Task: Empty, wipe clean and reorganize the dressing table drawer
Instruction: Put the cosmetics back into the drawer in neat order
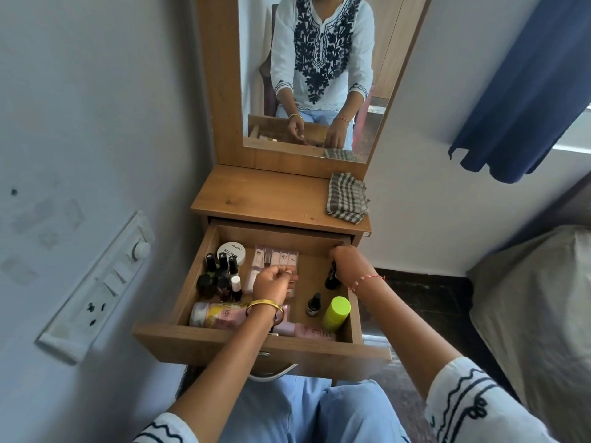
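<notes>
The wooden drawer (256, 342) of the dressing table is pulled out over my lap. At its right side, my right hand (350, 263) grips the top of a small dark bottle (331, 279). My left hand (273, 281) hovers over pink sachets (276, 259) in the middle, fingers curled; whether it holds anything is unclear. Several nail polish bottles (219, 279) and a white round jar (232, 251) stand at the left. A pink-yellow bottle (217, 313) and a pink bottle (303, 330) lie along the front. A tiny dropper bottle (313, 304) and a lime-green bottle (335, 313) sit front right.
A folded checked cloth (347, 198) lies on the right of the dressing table top (262, 196), below the mirror (319, 75). A wall switchboard (102, 282) is at the left, a bed (540, 302) at the right, and a blue curtain (524, 81) hangs above it.
</notes>
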Available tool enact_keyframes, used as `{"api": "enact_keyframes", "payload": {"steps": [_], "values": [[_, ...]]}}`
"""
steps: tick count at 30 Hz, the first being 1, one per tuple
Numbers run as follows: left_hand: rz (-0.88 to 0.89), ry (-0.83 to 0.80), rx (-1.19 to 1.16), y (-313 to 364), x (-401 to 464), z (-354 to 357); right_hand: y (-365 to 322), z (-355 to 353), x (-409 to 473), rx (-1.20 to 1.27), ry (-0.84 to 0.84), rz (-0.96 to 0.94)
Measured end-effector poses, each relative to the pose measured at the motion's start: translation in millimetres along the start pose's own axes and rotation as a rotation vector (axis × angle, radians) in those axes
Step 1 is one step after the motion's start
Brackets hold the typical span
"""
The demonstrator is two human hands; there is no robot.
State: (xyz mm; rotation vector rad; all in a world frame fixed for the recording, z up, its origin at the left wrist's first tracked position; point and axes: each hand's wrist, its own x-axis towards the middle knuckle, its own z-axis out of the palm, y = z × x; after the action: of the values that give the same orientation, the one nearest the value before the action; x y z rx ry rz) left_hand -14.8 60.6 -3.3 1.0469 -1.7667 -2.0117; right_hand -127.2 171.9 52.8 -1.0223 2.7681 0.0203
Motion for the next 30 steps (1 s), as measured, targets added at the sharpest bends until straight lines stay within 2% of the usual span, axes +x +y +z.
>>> {"api": "enact_keyframes", "payload": {"steps": [5,10,15,19,25,30], "values": [[-0.005,0.010,0.012,1.0,-1.9,-0.6,0.4,1.4,-2.4,-0.004,0.026,-0.005],[0.038,0.030,0.006,8.9,-9.2,0.0,-5.1,0.9,-10.9,0.004,0.154,-0.017],[0.097,0.060,-0.078,24.9,-28.0,-10.1,-18.7,-2.8,-36.2,0.218,0.312,-0.045],[0.200,0.052,-0.034,34.8,-51.4,-24.9,-30.8,1.7,-64.9,0.370,0.387,-0.074],[0.404,0.091,0.256,15.3,-82.9,-52.7,-58.2,25.1,-104.3,0.593,0.413,-0.087],[0.591,0.169,0.588,-12.5,-101.8,-72.2,-69.9,54.3,-134.3,0.573,0.356,-0.190]]}}
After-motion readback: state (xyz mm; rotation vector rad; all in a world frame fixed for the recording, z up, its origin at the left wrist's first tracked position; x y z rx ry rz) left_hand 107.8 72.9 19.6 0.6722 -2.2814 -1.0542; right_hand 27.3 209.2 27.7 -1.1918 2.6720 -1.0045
